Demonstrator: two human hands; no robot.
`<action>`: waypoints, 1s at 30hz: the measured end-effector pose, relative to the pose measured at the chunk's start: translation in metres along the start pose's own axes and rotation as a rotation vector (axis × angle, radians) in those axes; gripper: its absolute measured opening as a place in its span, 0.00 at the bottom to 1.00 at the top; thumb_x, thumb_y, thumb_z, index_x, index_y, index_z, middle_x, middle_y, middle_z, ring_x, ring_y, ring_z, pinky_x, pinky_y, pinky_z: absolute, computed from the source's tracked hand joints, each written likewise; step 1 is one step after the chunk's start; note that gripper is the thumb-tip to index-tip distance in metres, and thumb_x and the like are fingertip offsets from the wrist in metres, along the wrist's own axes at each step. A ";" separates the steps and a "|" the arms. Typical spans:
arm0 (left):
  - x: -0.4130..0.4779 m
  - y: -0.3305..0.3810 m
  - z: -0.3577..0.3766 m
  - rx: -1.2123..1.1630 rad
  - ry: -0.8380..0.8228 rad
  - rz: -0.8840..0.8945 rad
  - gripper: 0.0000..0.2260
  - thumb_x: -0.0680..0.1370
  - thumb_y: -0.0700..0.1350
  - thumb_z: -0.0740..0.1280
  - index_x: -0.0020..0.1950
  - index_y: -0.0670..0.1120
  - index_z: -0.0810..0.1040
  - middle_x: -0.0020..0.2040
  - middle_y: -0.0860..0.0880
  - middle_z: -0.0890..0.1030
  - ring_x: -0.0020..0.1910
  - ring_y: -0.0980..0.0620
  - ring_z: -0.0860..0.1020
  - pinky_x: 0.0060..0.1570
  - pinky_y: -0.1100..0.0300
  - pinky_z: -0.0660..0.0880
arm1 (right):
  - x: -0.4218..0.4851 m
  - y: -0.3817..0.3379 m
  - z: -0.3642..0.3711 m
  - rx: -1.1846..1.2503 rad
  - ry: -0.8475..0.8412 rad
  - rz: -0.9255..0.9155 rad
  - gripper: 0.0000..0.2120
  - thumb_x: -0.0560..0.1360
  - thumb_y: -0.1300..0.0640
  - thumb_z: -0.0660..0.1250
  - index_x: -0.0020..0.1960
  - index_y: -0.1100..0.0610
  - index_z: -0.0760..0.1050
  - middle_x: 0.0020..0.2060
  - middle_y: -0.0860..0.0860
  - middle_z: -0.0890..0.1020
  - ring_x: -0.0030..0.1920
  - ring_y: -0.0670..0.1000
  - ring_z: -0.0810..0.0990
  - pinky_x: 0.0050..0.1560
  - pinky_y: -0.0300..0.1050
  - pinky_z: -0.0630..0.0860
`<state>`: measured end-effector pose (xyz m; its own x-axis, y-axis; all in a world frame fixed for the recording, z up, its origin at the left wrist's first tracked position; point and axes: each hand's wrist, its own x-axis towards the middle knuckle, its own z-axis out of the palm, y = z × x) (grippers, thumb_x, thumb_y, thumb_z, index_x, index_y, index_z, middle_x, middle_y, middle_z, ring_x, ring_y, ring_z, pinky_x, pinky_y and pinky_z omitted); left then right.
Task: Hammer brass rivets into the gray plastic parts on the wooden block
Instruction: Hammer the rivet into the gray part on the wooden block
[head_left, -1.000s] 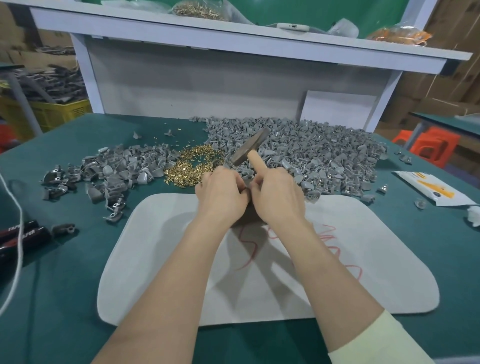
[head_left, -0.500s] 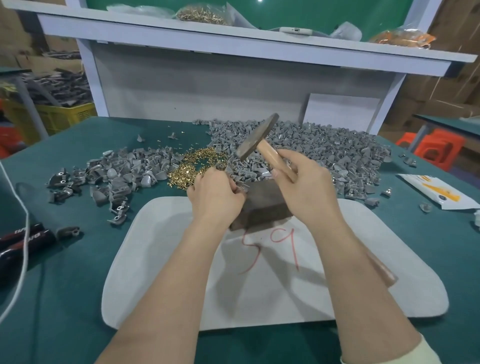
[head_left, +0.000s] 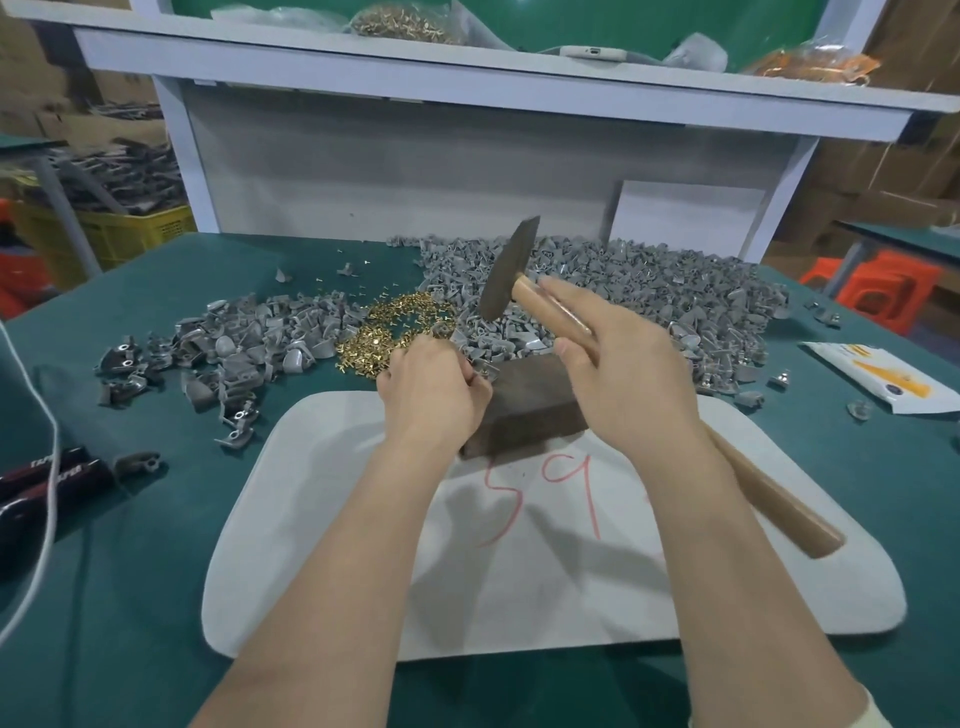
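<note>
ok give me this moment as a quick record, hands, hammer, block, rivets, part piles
wooden block: lies on the white mat
right hand: grips the hammer by its handle
hammer: head in the air, off the block, tilted
left hand: pinches a small gray part at the block's far left corner
brass rivets: loose heap on the green table, beyond the left hand
gray plastic parts: big pile back right, smaller pile left

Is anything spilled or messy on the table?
Yes. The brass rivets have spread: a few lie loose on the green table behind their heap. Some stray gray parts sit apart from the big pile, toward the right edge. Nothing looks broken.
</note>
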<state>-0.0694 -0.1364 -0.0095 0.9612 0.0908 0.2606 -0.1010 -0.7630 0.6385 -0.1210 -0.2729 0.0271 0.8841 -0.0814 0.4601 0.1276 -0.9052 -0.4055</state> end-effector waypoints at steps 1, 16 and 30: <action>0.000 0.000 -0.001 0.007 -0.023 0.010 0.06 0.74 0.45 0.69 0.38 0.50 0.76 0.55 0.48 0.79 0.59 0.43 0.73 0.59 0.51 0.68 | 0.001 -0.002 0.006 -0.002 -0.037 -0.002 0.25 0.79 0.57 0.58 0.68 0.32 0.63 0.57 0.49 0.77 0.55 0.56 0.76 0.57 0.52 0.73; -0.004 0.006 -0.001 0.014 -0.149 0.125 0.07 0.74 0.48 0.68 0.36 0.53 0.77 0.49 0.48 0.81 0.55 0.42 0.75 0.55 0.50 0.72 | 0.012 -0.004 0.041 -0.104 -0.106 0.142 0.07 0.76 0.48 0.64 0.49 0.45 0.81 0.47 0.52 0.75 0.50 0.58 0.78 0.46 0.46 0.71; -0.002 0.005 0.001 0.020 -0.135 0.110 0.05 0.74 0.48 0.69 0.38 0.54 0.78 0.51 0.50 0.80 0.56 0.44 0.75 0.57 0.49 0.72 | 0.014 -0.002 0.048 -0.046 -0.116 0.157 0.10 0.78 0.51 0.62 0.57 0.45 0.77 0.51 0.54 0.78 0.49 0.58 0.78 0.46 0.47 0.70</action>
<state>-0.0721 -0.1410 -0.0074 0.9705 -0.0793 0.2275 -0.2033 -0.7762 0.5967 -0.0876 -0.2516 -0.0040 0.9376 -0.1767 0.2994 -0.0338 -0.9034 -0.4274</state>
